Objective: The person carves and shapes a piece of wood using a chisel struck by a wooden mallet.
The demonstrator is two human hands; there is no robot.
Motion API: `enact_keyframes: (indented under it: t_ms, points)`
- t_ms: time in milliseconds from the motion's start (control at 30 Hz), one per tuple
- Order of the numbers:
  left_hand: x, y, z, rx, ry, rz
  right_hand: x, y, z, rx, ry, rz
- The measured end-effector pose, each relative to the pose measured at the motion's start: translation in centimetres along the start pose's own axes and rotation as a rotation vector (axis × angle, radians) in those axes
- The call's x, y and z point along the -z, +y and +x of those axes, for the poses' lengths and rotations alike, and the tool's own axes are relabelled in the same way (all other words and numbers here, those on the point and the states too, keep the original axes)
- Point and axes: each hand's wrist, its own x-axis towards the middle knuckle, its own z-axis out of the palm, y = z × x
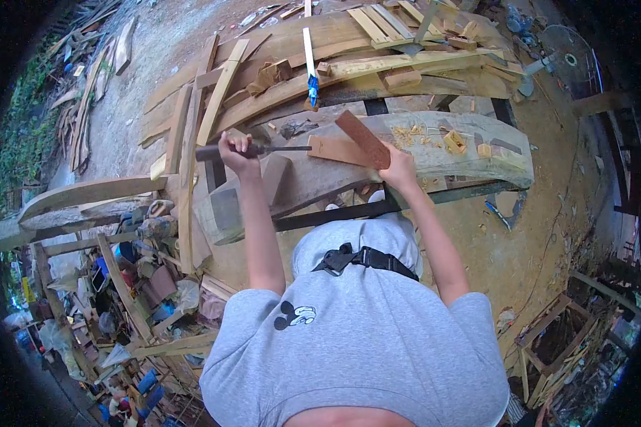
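Note:
My left hand [239,154] is closed round the dark handle of a chisel-like tool [285,149], whose thin metal shaft points right. The tool's tip meets the left end of a light brown wooden piece [340,150]. A darker reddish-brown flat piece [362,137] lies slantwise across the right part of it. My right hand [399,169] grips the lower right end, where the two pieces meet; some of its fingers are hidden beneath them. Both pieces are over a thick, worn wooden slab [434,164].
Wood shavings and a small yellowish block [454,141] lie on the slab's right part. Long planks [223,92] and boards are stacked beyond it. A blue-handled tool [498,213] is on the ground at right. A fan [568,60] stands at the upper right.

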Motion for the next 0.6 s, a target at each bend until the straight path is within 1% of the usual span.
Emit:
enact_keyframes:
  t_ms: [33, 67, 133, 200, 267, 333, 367, 400, 467, 500, 533, 567, 600]
  points:
    - [-1.9, 0.4, -0.8, -0.037, 0.015, 0.066, -0.2, 0.4, 0.0, 0.08, 0.008, -0.013]
    - [-3.1, 0.6, -1.3, -0.072, 0.039, 0.124, 0.1, 0.4, 0.1, 0.086, -0.001, -0.015]
    - [-4.0, 0.5, -1.6, -0.127, -0.057, 0.228, 0.9, 0.1, 0.4, 0.225, -0.179, -0.067]
    - [-5.5, 0.1, -2.5, -0.236, -0.051, 0.308, 1.1, 0.5, 0.6, 0.227, -0.211, -0.033]
    - [-6.7, -0.2, -3.7, -0.294, -0.123, 0.376, 1.6, 0.6, 1.0, 0.235, -0.24, -0.004]
    - [-6.0, -1.2, -3.5, -0.32, -0.136, 0.378, 2.8, -0.1, 1.1, 0.157, -0.141, 0.114]
    - [-5.7, -1.7, -3.3, -0.336, -0.159, 0.389, 3.6, -0.3, 1.1, 0.135, -0.055, 0.15]
    - [-5.8, -2.1, -3.4, -0.343, -0.147, 0.385, 3.8, 0.0, 1.4, 0.144, -0.064, 0.146]
    - [-6.1, -3.2, -3.5, -0.324, -0.149, 0.363, 4.5, 0.9, 2.2, -0.078, 0.047, 0.173]
    - [-6.6, -3.6, -3.8, -0.361, -0.146, 0.377, 4.8, 1.1, 2.5, -0.074, 0.043, 0.173]
    - [-6.9, -4.0, -3.9, -0.363, -0.146, 0.376, 5.2, 1.4, 2.8, -0.057, 0.051, 0.09]
    - [-7.2, -4.4, -4.0, -0.367, -0.173, 0.383, 5.5, 1.7, 3.0, -0.04, 0.06, 0.007]
    - [-7.5, -4.6, -3.9, -0.369, -0.202, 0.39, 5.3, 2.1, 2.8, -0.041, 0.064, 0.008]
